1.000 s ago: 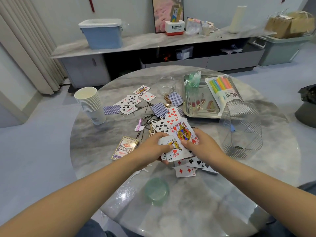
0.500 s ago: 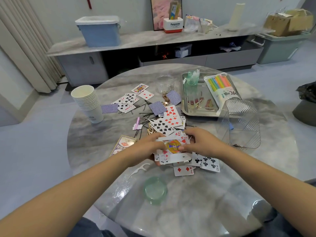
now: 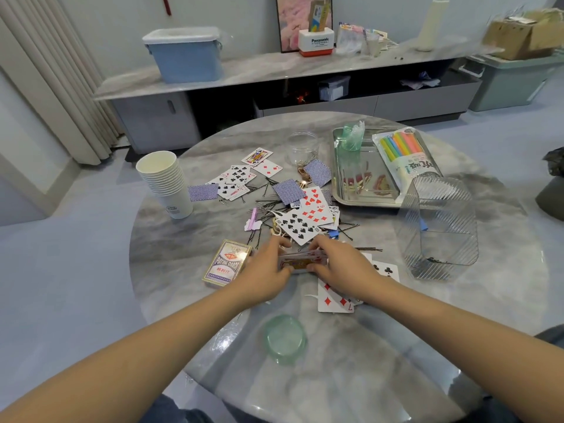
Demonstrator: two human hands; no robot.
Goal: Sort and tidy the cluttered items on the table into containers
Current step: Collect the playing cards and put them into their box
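A big round table (image 3: 396, 346) with a grey stone top fills the middle of the room. On its far right side sits a shiny metal tray (image 3: 340, 190) with a pack of bright straws (image 3: 403, 154) lying across it. Just near of the tray stands a clear ribbed box (image 3: 439, 227). On the far left side is a stack of white paper cups (image 3: 166, 183). Loose playing cards (image 3: 308, 215) lie spread over the middle of the table, some face up and some face down, with thin black hairpins (image 3: 268, 203) mixed in among them. In the near middle, the left hand (image 3: 268, 270) and the right hand (image 3: 341, 267) press in from both sides on a small pile of cards (image 3: 300, 261), with curled fingers gripping its ends. The pile sits between the hands, low over the table. A card box (image 3: 225, 264) lies just left of the left hand. A few more cards (image 3: 335, 300) lie on the table under the right hand. Close to the near edge is a small round green lid (image 3: 285, 338).
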